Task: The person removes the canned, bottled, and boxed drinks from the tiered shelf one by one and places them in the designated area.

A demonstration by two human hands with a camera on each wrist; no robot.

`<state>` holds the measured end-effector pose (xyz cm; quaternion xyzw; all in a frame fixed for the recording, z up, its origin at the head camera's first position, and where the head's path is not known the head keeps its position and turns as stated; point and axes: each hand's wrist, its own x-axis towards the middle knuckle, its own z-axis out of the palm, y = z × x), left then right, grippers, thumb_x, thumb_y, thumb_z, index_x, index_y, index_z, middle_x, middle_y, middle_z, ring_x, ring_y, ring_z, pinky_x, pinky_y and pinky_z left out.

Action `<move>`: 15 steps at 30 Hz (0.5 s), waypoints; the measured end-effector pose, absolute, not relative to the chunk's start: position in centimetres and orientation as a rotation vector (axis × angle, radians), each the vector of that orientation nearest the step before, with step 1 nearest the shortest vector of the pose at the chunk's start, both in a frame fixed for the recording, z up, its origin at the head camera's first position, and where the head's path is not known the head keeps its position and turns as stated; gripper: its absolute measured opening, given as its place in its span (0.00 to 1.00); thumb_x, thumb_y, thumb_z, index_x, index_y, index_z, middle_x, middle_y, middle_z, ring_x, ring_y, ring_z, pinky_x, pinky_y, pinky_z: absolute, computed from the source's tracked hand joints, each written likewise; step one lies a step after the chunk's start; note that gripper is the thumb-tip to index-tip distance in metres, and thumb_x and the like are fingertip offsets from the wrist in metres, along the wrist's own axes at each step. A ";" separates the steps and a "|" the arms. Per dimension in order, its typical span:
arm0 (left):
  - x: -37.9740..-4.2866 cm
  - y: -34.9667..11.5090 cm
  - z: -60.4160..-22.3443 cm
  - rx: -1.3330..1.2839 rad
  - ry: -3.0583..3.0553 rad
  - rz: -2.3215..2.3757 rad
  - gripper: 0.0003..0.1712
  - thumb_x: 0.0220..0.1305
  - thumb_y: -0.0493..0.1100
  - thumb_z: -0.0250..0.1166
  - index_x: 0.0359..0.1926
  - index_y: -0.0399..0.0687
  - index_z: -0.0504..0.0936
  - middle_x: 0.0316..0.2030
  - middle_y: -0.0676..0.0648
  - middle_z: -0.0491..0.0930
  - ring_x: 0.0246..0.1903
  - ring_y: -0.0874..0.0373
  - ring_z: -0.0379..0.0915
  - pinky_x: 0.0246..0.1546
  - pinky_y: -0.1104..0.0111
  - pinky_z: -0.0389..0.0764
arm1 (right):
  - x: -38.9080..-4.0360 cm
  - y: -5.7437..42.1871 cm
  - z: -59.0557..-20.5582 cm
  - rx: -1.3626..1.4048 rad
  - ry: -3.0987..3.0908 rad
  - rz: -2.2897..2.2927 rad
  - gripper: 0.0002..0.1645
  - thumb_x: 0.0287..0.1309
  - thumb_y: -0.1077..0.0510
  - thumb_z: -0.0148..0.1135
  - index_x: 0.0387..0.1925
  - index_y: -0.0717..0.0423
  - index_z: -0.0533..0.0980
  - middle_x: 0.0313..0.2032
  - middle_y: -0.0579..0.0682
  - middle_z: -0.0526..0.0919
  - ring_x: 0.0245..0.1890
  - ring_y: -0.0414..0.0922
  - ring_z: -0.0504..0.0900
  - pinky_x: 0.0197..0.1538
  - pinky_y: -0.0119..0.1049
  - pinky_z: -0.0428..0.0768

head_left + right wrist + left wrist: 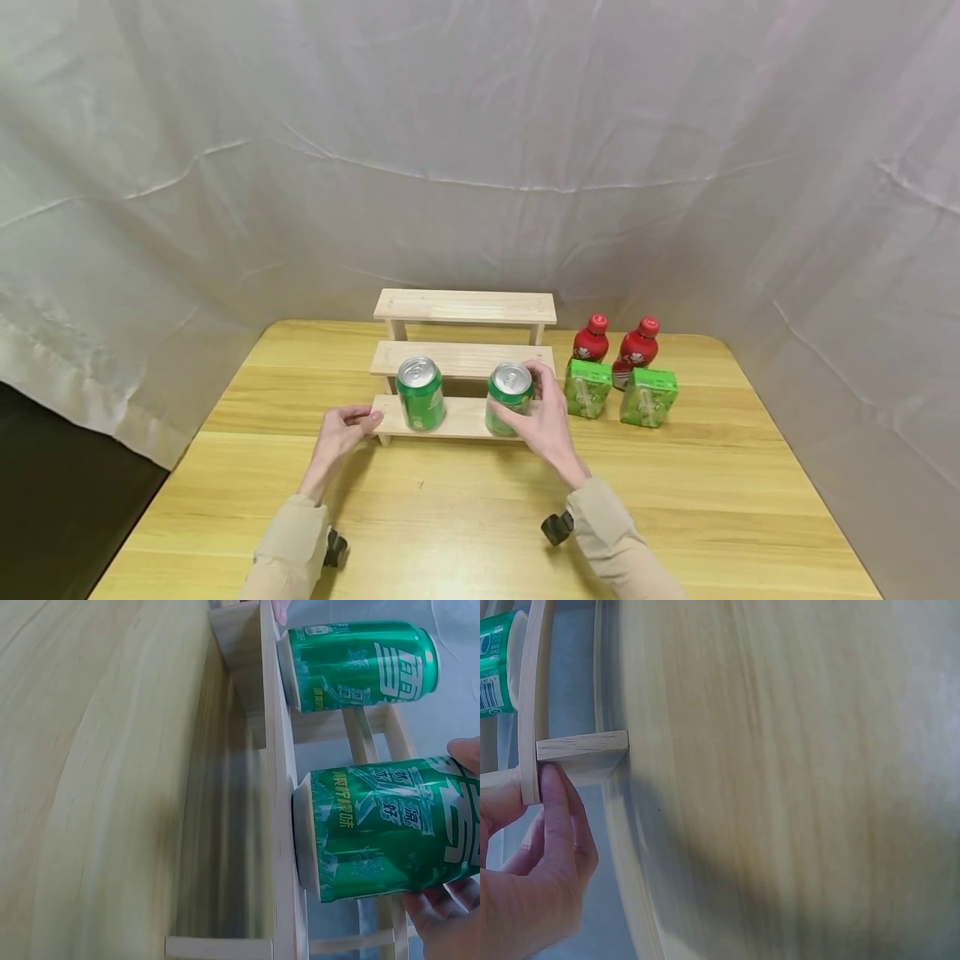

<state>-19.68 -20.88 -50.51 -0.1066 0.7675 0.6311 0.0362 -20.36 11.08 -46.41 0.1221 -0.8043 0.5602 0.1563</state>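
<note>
A three-tier wooden shelf (462, 358) stands on the table. On its lowest tier are two green soda cans, both upright. My right hand (550, 417) grips the right can (512, 392), with the thumb on its near side and the fingers around the far side; in the right wrist view this can (382, 825) has its base on the tier's board. The left can (421, 396) stands apart from both hands. At the left end of the lowest tier, my left hand (341, 437) pinches the board (531, 761) between thumb and fingers.
Right of the shelf stand two red bottles (591, 337) (637, 348), with two green drink cartons (588, 387) (648, 397) in front of them. The wooden table (450, 517) reaches back to a pale curtain (465, 167), which also runs along both sides.
</note>
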 end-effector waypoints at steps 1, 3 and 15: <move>-19.7 -20.9 -50.5 -0.324 2.361 1.934 0.24 0.69 0.35 0.63 0.59 0.19 0.72 0.49 0.27 0.82 0.31 0.68 0.80 0.38 0.77 0.87 | -20.3 11.3 -46.3 0.345 -2.300 1.604 0.42 0.42 0.60 0.82 0.59 0.58 0.69 0.53 0.57 0.81 0.54 0.53 0.80 0.61 0.50 0.78; -19.6 -20.9 -50.5 -0.327 2.380 1.918 0.24 0.69 0.35 0.63 0.59 0.20 0.73 0.49 0.27 0.82 0.31 0.68 0.80 0.38 0.76 0.87 | -20.1 11.7 -46.2 0.335 -2.297 1.601 0.43 0.42 0.60 0.82 0.60 0.58 0.70 0.54 0.56 0.81 0.54 0.53 0.80 0.60 0.48 0.79; -19.5 -20.8 -50.3 -0.335 2.402 1.894 0.23 0.69 0.36 0.64 0.58 0.21 0.74 0.49 0.27 0.82 0.33 0.67 0.80 0.40 0.75 0.87 | -19.5 16.2 -46.0 0.271 -2.215 1.594 0.44 0.40 0.66 0.82 0.60 0.62 0.71 0.53 0.58 0.81 0.51 0.36 0.77 0.57 0.22 0.78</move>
